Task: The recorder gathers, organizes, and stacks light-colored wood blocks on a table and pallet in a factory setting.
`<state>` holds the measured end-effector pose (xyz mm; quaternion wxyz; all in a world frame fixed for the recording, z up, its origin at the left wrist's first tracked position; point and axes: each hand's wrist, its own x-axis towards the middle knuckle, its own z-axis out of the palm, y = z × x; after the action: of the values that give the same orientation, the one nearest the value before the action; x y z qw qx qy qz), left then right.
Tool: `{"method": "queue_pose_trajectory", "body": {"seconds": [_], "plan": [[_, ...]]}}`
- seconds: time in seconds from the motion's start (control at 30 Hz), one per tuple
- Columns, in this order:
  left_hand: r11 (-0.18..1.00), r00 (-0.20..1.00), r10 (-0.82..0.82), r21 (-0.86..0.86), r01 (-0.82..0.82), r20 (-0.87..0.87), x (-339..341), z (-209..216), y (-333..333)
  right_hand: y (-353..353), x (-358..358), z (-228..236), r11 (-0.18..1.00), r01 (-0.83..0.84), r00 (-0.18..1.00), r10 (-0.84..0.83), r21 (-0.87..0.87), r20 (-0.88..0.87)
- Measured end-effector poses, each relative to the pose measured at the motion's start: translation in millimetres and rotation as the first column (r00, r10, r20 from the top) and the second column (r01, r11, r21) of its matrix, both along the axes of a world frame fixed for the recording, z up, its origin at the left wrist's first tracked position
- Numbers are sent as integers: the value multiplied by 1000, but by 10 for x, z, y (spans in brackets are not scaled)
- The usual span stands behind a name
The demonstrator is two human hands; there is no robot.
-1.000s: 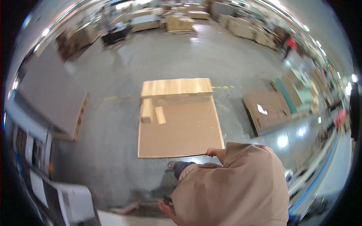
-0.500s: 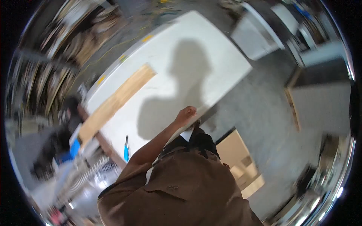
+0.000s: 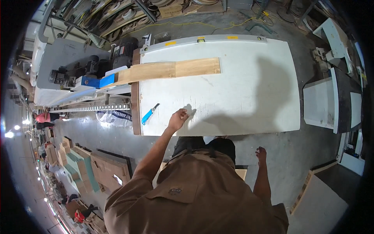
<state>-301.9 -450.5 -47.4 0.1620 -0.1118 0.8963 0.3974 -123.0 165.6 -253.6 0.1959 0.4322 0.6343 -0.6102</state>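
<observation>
My left hand (image 3: 178, 119) hovers over the near side of a white-topped table (image 3: 241, 93), its fingers curled closed with nothing seen in them. Closest to it lies a blue utility knife (image 3: 148, 115), blade out, on the tabletop to the left. My right hand (image 3: 261, 155) hangs off the near edge over the floor, fingers loosely bent and apart, holding nothing. Farther back, a long light wood-grain strip (image 3: 175, 70) with a seam across it lies on the table. Its left end reaches past the table's brown edge toward a blue block on a machine.
A spirit level (image 3: 201, 40) lies along the table's far edge. The machine (image 3: 87, 70) with dark motors adjoins at left. White cabinet-like pieces (image 3: 320, 103) stand at right, a panel (image 3: 319, 195) at lower right. Boards (image 3: 111, 167) lean at lower left; a yellow cord (image 3: 187, 24) crosses the floor beyond.
My view has swung round, so the table now lies nearly level across it. My left hand is nearer the knife in view, and my right hand has come into sight.
</observation>
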Motion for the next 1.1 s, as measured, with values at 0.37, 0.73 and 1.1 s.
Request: {"method": "queue_pose_trajectory", "body": {"seconds": [0.37,0.73,1.1], "plan": [[809,903,-420,-490,326,-93,-1387,-340,-23,-586,401,277,993,-79,997,76,-86,-33],[545,757,-650,-651,528,69,-3075,-351,-217,-1634,1484,776,740,-527,736,644,418,-211],[499,746,-595,-589,635,300,-2844,246,-1412,-2451,1225,1080,999,-42,999,42,-1,-7]]}}
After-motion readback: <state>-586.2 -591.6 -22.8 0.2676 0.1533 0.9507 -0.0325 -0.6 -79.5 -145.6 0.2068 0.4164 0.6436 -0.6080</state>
